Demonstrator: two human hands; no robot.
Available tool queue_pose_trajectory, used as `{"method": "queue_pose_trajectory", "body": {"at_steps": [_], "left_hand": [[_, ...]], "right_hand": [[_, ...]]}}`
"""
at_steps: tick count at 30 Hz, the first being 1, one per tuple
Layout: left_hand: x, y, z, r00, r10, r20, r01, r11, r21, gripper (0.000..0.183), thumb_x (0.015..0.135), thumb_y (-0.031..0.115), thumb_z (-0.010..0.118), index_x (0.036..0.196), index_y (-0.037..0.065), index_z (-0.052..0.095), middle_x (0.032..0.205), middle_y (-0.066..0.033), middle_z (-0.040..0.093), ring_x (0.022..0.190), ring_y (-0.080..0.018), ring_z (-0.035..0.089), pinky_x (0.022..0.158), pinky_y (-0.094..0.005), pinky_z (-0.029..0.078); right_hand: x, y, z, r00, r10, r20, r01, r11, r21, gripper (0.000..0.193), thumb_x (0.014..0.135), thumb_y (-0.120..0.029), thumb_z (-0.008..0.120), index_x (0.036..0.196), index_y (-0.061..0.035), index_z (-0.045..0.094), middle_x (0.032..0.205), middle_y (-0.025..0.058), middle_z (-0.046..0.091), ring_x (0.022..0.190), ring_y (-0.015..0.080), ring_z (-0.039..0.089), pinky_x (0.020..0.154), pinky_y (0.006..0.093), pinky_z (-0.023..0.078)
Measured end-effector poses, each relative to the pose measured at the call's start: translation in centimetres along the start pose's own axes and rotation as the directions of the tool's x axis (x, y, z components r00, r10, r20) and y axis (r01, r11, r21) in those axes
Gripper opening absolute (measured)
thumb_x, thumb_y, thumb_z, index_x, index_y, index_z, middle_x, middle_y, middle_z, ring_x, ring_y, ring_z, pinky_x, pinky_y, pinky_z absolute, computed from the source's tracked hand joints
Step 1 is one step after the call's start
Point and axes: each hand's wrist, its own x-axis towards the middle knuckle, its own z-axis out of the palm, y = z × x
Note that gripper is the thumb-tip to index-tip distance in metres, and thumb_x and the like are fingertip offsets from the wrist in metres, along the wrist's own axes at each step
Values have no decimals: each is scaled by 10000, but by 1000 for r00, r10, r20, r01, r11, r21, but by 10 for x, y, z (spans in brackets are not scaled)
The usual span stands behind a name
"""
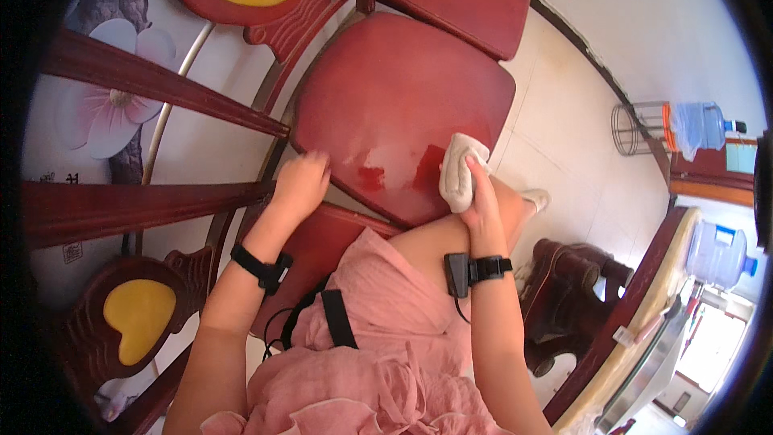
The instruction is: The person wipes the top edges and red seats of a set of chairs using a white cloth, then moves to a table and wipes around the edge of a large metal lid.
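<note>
Cloth [458,174], folded, gripped in right hand [481,204], left hand [302,185] loosely fisted near red seat [394,97].

Now, at twelve o'clock, the red seat [403,80] is marked by darker, glossy patches [428,167] toward its six; at two, pale floor [555,125] is seen, dark carved furniture [573,274] borne at four.

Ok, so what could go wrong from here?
The right hand holds the cloth near the edge of the red seat, so if the grip loosens, it could drop to the floor.
The cable by the right wrist strap might snag as that arm moves.
The left hand is close to a wooden bar, so its knuckles might knock it.
</note>
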Motion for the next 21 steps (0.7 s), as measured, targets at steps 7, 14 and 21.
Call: {"method": "queue_pose_trajectory", "body": {"at_steps": [7, 14, 21], "left_hand": [[-28, -57, 81, 960, -280, 19, 279, 959, 53, 158, 774, 137, 508, 830, 15, 590, 814, -176, 610, 769, -341, 585, 732, -429, 476], [-21, -40, 66, 948, -315, -53, 310, 947, -83, 74, 748, 103, 508, 727, 34, 495, 743, -136, 583, 727, -325, 573, 628, -427, 469], [-17, -39, 71, 953, -300, 50, 302, 953, -34, 82, 737, 104, 512, 732, 23, 504, 717, -144, 576, 701, -309, 579, 611, -412, 473]], "right_hand": [[42, -56, 26, 997, 69, -24, -71, 850, -522, 440, 800, -218, 638, 1144, 11, 487, 1017, 125, 589, 882, 212, 592, 741, 311, 493], [120, -82, 88, 987, 145, 68, 8, 378, -926, 354, 763, -227, 670, 982, 34, 574, 834, 83, 616, 691, 149, 585, 607, 269, 471], [190, -85, 127, 975, 213, -60, -83, 98, -992, 459, 728, -280, 693, 967, 89, 564, 836, 139, 614, 668, 182, 600, 564, 294, 480]]}}
